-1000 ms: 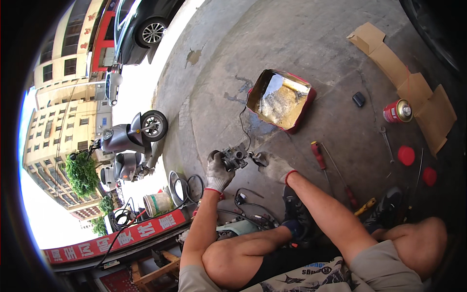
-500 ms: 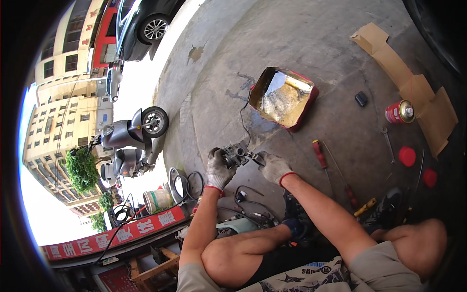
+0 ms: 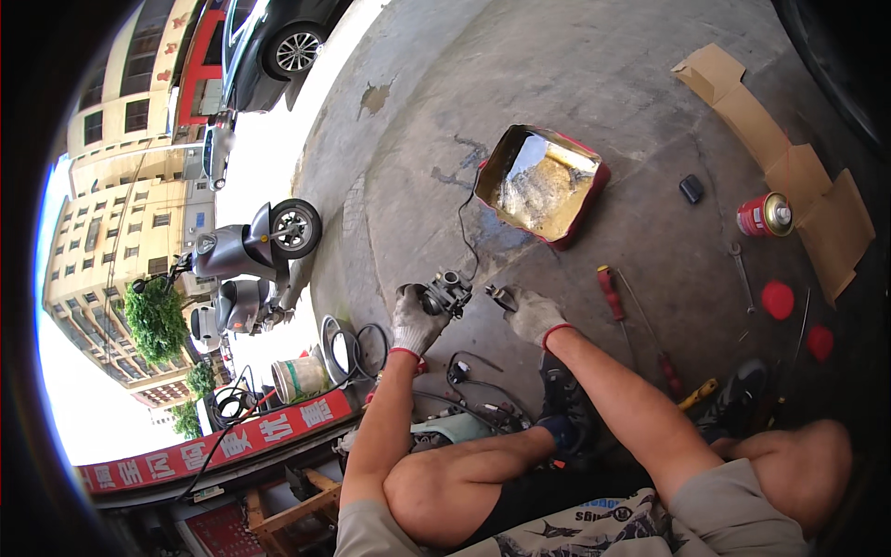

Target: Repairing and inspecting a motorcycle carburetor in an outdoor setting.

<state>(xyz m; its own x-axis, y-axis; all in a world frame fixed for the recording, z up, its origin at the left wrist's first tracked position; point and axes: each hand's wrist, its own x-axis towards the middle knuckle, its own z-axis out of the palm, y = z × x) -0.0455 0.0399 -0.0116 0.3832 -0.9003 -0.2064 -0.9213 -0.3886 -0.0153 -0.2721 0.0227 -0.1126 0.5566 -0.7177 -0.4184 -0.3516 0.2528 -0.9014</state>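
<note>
My gloved left hand (image 3: 414, 324) grips a metal carburetor-like part (image 3: 450, 295) with a round opening on top. Just right of it, my gloved right hand (image 3: 535, 318) is closed on a small metal piece (image 3: 498, 296), held apart from the larger part. Beyond both hands lies a red-sided open container (image 3: 585, 206) holding murky, yellowish liquid, with a thin dark cable (image 3: 471, 246) running beside it. Below my left hand, dark hoses (image 3: 483, 399) and a pale green object (image 3: 455, 427) lie by my legs.
Right: screwdrivers (image 3: 608, 292), a wrench (image 3: 741, 277), a spray can (image 3: 764, 215), red lids (image 3: 777, 299), a black object (image 3: 690, 188), cardboard (image 3: 817, 195). Left: a bucket (image 3: 299, 379), coiled hoses (image 3: 345, 351), a red banner (image 3: 213, 444), a scooter (image 3: 241, 258), a car (image 3: 260, 65).
Half a second ago the small piece was at the carburetor-like part's side; now my right hand has drawn it slightly rightward, leaving a gap. My left hand has tilted the larger part slightly.
</note>
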